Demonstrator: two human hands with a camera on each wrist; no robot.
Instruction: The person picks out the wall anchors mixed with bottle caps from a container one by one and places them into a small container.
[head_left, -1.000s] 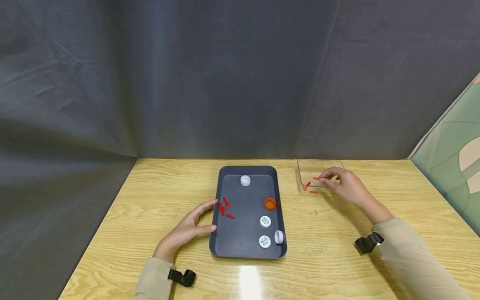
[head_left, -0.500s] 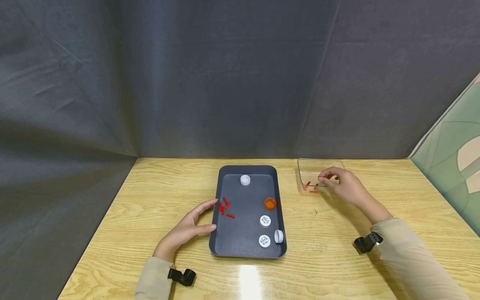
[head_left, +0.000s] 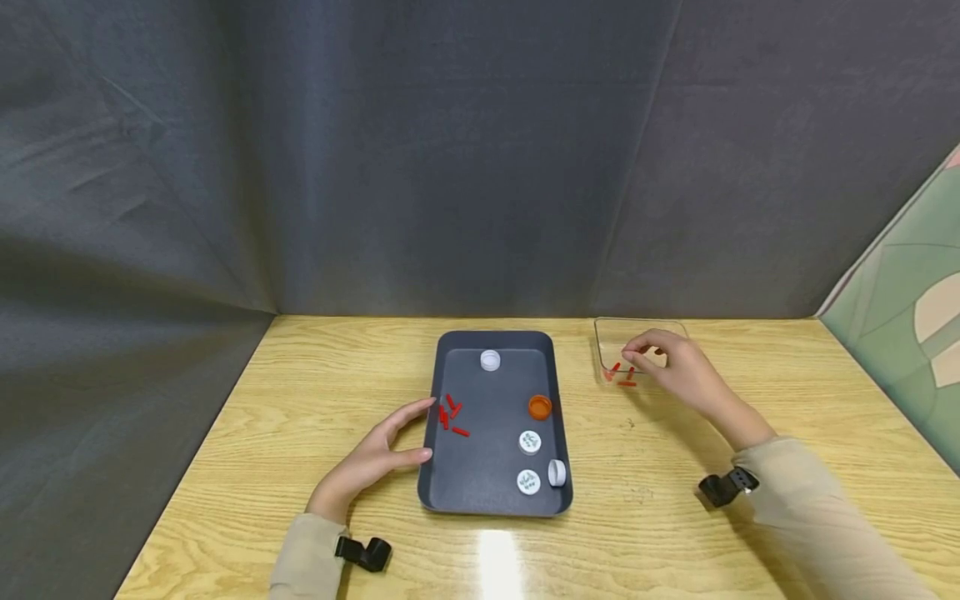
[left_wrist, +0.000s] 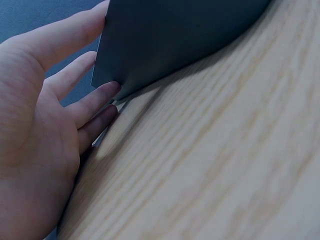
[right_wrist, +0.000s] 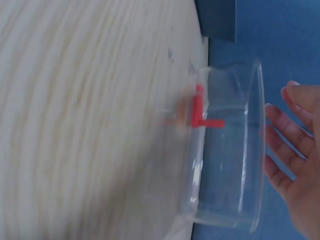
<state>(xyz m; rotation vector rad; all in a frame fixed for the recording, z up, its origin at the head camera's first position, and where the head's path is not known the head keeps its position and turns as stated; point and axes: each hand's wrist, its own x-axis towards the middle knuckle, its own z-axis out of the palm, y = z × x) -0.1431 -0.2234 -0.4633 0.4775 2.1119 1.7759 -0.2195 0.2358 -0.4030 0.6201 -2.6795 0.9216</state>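
Note:
My left hand (head_left: pixel 367 462) touches the left edge of a dark grey tray (head_left: pixel 480 479) with its fingertips and thumb, fingers extended. In the left wrist view its fingers (left_wrist: pixel 92 100) reach the tray's outer wall. My right hand (head_left: pixel 671 367) hovers over a clear plastic box (head_left: pixel 613 342), fingers loosely bent, nothing visible between them. In the right wrist view the right hand (right_wrist: pixel 297 142) is beside the box's rim, and small red sticks (right_wrist: pixel 197 107) lie on the box's bottom. Several more red sticks (head_left: pixel 461 432) are along the tray's left side.
Inside the tray, a white cap (head_left: pixel 490 360) is at the far end and an orange cap (head_left: pixel 539 407) at the right. Two white printed discs (head_left: pixel 529 442) and a white cap on its side (head_left: pixel 557 472) are nearer. A dark curtain (head_left: pixel 450 167) hangs behind the wooden table (head_left: pixel 322 367).
One second ago my right hand pinched a red stick over the box; it let go, and the stick dropped inside. The right hand then shifted slightly left. The left hand stays still.

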